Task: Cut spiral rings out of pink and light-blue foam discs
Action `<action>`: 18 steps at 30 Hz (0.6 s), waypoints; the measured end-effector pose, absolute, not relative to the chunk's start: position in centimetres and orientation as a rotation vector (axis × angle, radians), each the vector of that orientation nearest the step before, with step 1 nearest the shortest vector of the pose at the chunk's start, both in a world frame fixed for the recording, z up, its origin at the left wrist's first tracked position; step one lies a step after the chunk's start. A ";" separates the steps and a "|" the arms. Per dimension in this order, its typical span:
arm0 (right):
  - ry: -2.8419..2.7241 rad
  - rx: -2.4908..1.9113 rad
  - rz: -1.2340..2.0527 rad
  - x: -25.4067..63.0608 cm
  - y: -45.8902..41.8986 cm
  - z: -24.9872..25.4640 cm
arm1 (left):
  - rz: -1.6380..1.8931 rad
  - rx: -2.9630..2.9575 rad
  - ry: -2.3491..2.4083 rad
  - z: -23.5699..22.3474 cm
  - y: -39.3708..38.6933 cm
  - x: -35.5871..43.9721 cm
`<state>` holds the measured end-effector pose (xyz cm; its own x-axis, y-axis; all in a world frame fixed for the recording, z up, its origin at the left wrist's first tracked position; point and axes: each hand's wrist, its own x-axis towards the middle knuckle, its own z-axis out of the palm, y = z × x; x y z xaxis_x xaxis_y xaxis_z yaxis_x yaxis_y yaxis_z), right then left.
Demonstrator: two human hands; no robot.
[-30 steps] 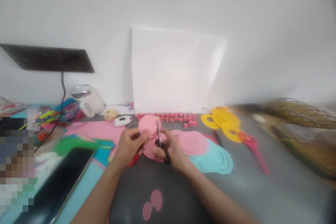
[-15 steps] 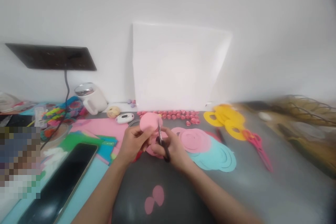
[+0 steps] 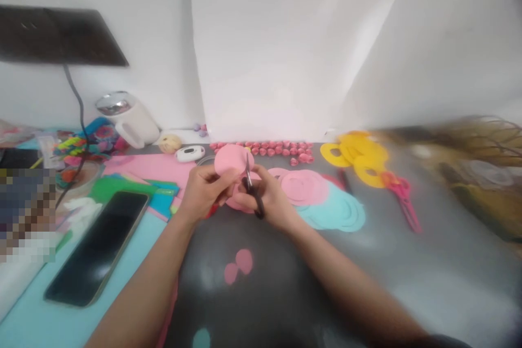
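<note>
A round pink paper disc [image 3: 228, 159] is pinched at its lower edge by my left hand [image 3: 206, 189]. My right hand [image 3: 269, 196] grips black-handled scissors [image 3: 255, 196], whose blades point up at the disc's right edge. Whether the blades are parted is too small to tell. Under and behind both hands lies more pink paper, partly hidden. To the right, pink paper rings [image 3: 304, 187] overlap light-blue paper rings [image 3: 340, 212]. Two small pink paper pieces [image 3: 243, 261] lie on the dark table nearer to me.
Rows of small rolled pink pieces [image 3: 281, 149] run along the back. Yellow paper rings [image 3: 362, 155] and pink scissors [image 3: 403, 204] lie to the right. A phone [image 3: 100, 250], coloured sheets and a white mug [image 3: 136, 125] stand or lie on the left.
The view has tilted downward, so everything sits higher in the picture and a light-blue piece shows at the bottom. Both hands keep nearly the same hold on the disc and scissors.
</note>
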<state>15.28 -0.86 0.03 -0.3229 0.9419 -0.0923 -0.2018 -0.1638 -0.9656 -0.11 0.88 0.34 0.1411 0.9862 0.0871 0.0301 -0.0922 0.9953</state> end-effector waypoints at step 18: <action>-1.273 -0.975 1.621 15.7 -0.9 -0.1 | 1.169 1.371 1.099 0.6 0.9 0.1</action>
